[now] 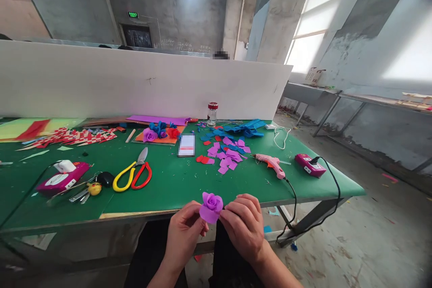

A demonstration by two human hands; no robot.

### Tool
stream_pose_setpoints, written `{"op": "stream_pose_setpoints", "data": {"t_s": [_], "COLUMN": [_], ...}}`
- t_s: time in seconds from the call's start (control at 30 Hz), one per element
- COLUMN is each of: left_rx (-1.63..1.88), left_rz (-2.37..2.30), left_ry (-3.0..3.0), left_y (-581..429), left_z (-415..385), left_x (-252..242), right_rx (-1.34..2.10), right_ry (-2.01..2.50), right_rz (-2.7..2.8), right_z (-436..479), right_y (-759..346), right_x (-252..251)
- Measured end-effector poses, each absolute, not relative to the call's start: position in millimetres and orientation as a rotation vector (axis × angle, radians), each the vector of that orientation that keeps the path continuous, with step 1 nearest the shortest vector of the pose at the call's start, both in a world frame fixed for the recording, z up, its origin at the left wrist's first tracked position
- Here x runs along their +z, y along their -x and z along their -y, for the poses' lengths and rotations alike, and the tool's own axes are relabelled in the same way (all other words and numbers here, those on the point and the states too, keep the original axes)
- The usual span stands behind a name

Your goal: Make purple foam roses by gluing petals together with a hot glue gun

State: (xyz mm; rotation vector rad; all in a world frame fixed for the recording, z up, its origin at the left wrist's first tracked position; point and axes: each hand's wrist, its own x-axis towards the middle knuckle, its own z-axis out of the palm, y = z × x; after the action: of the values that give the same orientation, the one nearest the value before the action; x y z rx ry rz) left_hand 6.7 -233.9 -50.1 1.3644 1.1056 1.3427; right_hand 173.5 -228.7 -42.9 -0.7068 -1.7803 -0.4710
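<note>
A purple foam rose (211, 206) is held just in front of the green table's near edge (141, 210). My left hand (184, 233) pinches it from the left and my right hand (243, 225) pinches it from the right; both have fingers closed on the flower. Loose purple petals (227, 157) with red and blue scraps lie on the table behind. A pink glue gun (272, 164) rests to the right of them, its black cord running off the edge.
Yellow and red scissors (132, 174), keys (84, 191) and a pink tape dispenser (62, 179) lie at left. Finished foam roses (160, 132) sit on an orange sheet, near a glass jar (212, 114). A pink power adapter (309, 164) is at right. A white partition (135, 81) backs the table.
</note>
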Motion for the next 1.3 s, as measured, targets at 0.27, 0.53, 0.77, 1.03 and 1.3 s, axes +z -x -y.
{"op": "stream_pose_setpoints", "data": {"t_s": [0.27,0.53,0.77,1.03,1.3], "left_rx": [1.348,1.335,1.327,1.347,1.337], "left_rz": [-1.088,-1.073,-1.063,-1.058,-1.040], "left_ry": [-1.388,-1.382,-1.405,-1.506,-1.518], "left_y": [-5,-10,-9,-10,-11], "left_z": [234,236,236,238,236], "left_x": [-56,-55,-58,-59,-61], "right_rx": [-0.455,-0.494,-0.491,-0.453,-0.448], "right_ry": [0.730,0.721,0.728,0.714,0.714], "right_rz": [1.747,1.739,1.773,1.717,1.741], "right_z": [233,237,235,239,238], "right_y": [-181,-175,-174,-172,-171], "right_x": [-46,-49,-51,-48,-46]}}
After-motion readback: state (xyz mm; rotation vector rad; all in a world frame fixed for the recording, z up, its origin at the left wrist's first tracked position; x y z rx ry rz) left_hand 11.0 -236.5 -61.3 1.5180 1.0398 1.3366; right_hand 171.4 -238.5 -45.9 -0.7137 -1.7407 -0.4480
